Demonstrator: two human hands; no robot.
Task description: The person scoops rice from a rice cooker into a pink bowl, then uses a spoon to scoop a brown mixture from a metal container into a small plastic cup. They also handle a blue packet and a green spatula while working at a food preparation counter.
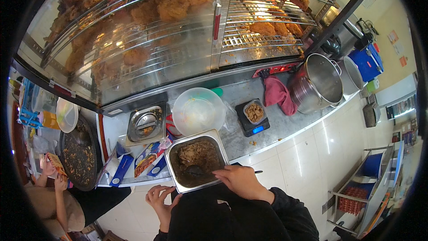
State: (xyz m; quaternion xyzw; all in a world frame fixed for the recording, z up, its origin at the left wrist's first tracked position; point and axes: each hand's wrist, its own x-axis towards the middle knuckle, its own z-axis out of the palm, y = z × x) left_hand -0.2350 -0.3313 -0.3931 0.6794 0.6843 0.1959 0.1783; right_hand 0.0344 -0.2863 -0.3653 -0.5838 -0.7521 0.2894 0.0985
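A deep square steel pan (216,135) of brown shredded food in dark liquid stands at the counter's front edge, close to my body. My right hand (242,181) is at the pan's right front rim, fingers bent over a dark utensil (194,170) whose bowl lies in the food; its grip is partly hidden. My left hand (162,201) is beside the pan's left front corner, fingers curled and apart, thumb near the rim. Right of the pan, a small plastic tub (254,111) of brown pieces sits on a black digital scale (246,128). Behind the pan is a translucent plastic bowl (199,112).
A glass warming cabinet (160,70) with fried chicken spans the back. A pink cloth (279,95) and large steel pot (326,80) stand right. A lidded steel pan (146,125), packets (150,157) and a round black tray (80,154) are left, where another person's hands (60,182) hold a packet.
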